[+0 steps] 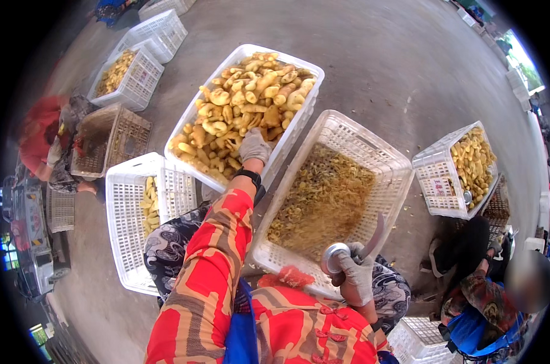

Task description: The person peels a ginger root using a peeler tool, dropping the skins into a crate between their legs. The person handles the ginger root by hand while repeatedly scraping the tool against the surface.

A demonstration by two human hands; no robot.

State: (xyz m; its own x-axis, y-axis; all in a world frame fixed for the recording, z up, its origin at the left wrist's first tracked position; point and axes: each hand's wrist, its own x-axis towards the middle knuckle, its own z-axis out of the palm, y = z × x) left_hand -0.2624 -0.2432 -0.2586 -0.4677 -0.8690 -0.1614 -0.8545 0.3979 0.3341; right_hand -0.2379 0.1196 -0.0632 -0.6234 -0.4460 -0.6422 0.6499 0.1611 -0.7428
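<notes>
My left hand [255,146], in a pale work glove, reaches onto a heap of ginger roots [238,109] in a white plastic crate [318,75] ahead of me. Its fingertips are lost among the roots, so whether it grips one is unclear. My gloved right hand [358,278] is closed around a knife with a curved blade [376,236]. A round metal piece [335,257] shows at the same hand; how it joins the knife is hidden. Below that hand a second crate [329,120] holds brownish peelings [325,200]. A red mesh bundle [289,276] lies by its near edge.
Beside my left knee stands a white crate [131,218] with pale peeled ginger [150,204]. Another ginger-filled crate [438,175] is at right, near a seated co-worker [479,295]. A person in red [43,132] sits at left by a dirty crate [129,136].
</notes>
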